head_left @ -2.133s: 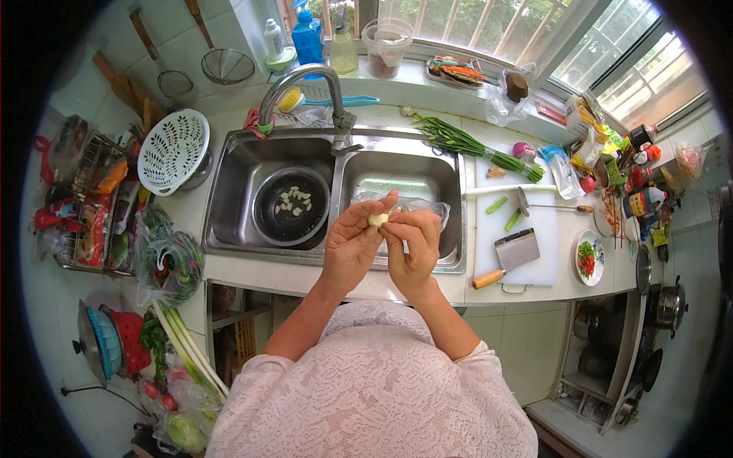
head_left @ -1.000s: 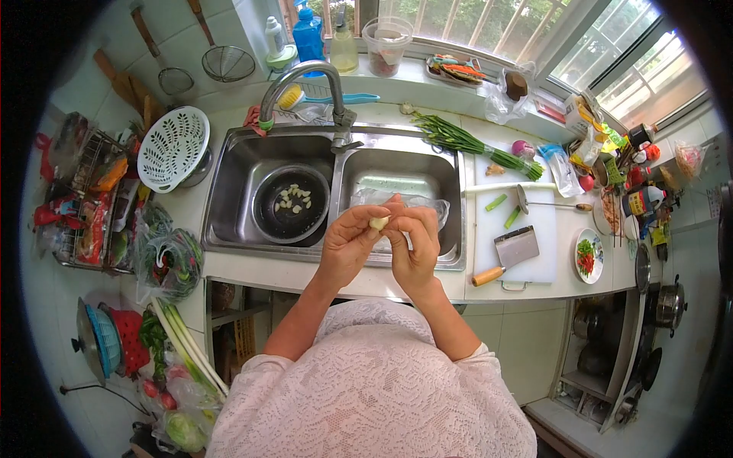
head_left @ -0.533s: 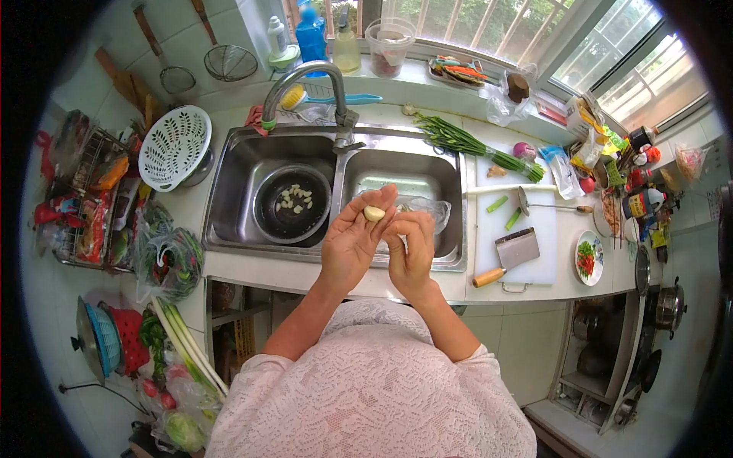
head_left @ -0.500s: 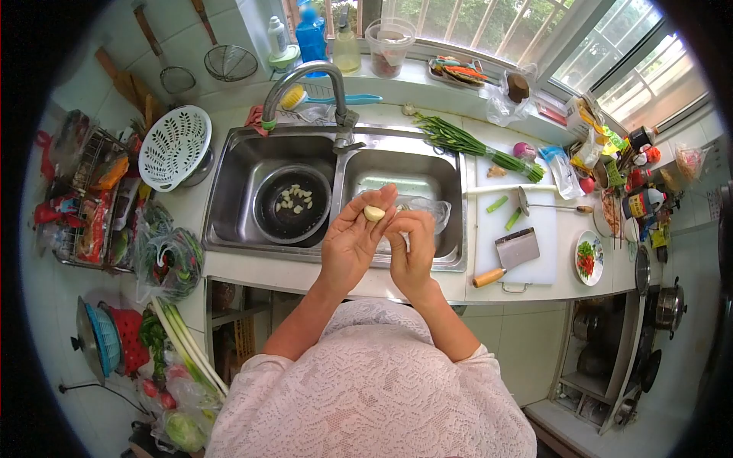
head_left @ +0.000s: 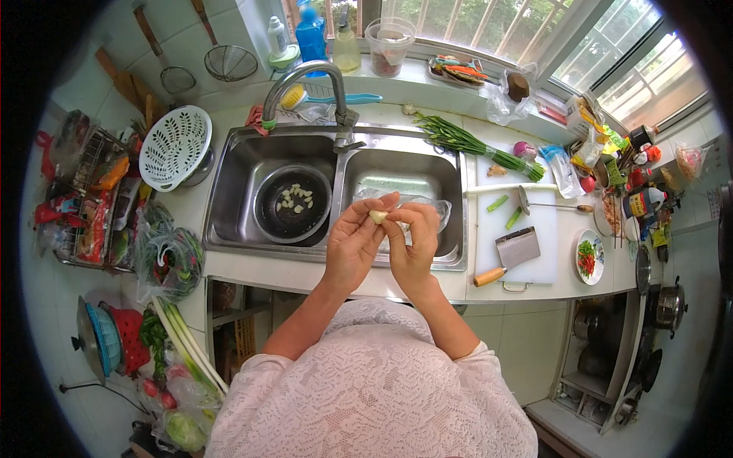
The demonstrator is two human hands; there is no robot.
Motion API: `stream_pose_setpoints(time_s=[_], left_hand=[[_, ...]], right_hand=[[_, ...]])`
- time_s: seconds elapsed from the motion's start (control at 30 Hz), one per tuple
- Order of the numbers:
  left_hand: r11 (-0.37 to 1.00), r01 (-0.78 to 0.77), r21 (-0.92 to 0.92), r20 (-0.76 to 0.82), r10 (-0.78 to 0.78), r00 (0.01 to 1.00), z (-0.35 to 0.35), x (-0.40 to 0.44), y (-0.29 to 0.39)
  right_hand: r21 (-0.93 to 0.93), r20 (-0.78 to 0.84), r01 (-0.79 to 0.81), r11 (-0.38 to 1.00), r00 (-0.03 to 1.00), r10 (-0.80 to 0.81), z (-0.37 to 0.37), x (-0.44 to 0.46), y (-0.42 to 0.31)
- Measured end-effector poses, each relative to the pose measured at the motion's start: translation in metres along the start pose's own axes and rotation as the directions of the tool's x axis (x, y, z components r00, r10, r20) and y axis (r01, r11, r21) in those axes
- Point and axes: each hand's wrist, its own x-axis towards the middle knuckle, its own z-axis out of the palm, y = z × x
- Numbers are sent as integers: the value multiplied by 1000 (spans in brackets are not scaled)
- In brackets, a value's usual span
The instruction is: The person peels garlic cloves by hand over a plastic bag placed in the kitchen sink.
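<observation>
A pale garlic clove [head_left: 378, 217] is pinched at the fingertips of my left hand [head_left: 353, 237]. My right hand [head_left: 412, 246] meets it there, thumb and forefinger closed on the clove's right side. Both hands are over the front of the right sink basin [head_left: 397, 169], where a clear plastic bag [head_left: 434, 208] lies behind them. In the left basin [head_left: 237, 160] stands a dark round bowl [head_left: 269, 221] with several peeled garlic cloves [head_left: 296, 198] in it.
A faucet [head_left: 340, 99] arches over the sink. To the right, a cleaver [head_left: 518, 248] lies on a white cutting board [head_left: 534, 273], near a plate of chopped peppers [head_left: 586, 258]. Green stalks [head_left: 473, 145] lie behind. A white colander [head_left: 175, 149] stands at left.
The clove has gone from resting on my open left fingers to being pinched between both hands' fingertips. My left fingers have curled in, and my right fingertips have come up to the clove.
</observation>
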Motion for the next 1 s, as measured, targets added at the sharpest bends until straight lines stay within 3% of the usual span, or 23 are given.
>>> stream_pose_setpoints(time_s=[0.27,0.47,0.53,0.67,0.77,0.83,1.0], left_hand=[[999,-17,37,-63,20,998,-2,0,-1],[1000,-12,1,-100,12,995,-2,0,2],[1000,-11,-9,-89,11,996,-3,0,2],[1000,-8,13,-108,9,994,-3,0,2],[1000,-11,12,-100,12,995,-5,0,0],[998,10,66,-87,-4,996,-8,0,1],[994,24,106,-78,-16,997,-10,0,4]], right_hand=[[59,58,69,996,996,-72,-6,-1,-4],[110,-51,-161,981,985,168,-11,-3,14],[-66,-22,-115,991,993,113,-15,2,23],[-24,-121,-121,992,986,118,-12,12,10],[58,-44,-72,996,996,74,-12,13,5],[65,103,44,997,993,-51,-13,13,7],[29,143,160,987,976,-162,-15,23,5]])
